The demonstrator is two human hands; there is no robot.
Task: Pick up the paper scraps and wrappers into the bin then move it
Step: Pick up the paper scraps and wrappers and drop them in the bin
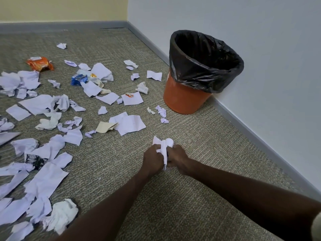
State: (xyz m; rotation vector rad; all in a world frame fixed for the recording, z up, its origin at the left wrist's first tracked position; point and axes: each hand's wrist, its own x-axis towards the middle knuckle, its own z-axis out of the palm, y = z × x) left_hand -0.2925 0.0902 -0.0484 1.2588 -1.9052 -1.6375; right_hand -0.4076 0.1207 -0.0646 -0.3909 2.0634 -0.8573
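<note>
Orange plastic shows below the black liner bag folded over the rim of the round waste bin (187, 100), which stands on the grey-green woven carpet (199, 197) against the pale wall (260, 40). Nearer the camera than the bin, well apart from it, the person's left hand (152, 160) and right hand (177, 159) meet over the carpet, and both grips are curled round one crumpled bundle of white paper scraps (163, 145) that sticks out above the fingers.

Judged from the scene, the task is at an early stage. No litter can be seen inside the bin, though its dark interior hides the bottom. Left of the bin the carpet is strewn with many torn and crumpled white paper pieces (43, 180); the closest few lie just beside its base, the rest spread further off. Among them, far left of the bin, lies a crushed orange foil wrapper (40, 63), and between that and the bin a crumpled blue plastic wrapper (79, 80).

What seems left: drop the held bundle into the bin, gather nearly all the remaining litter, then move the bin.
</note>
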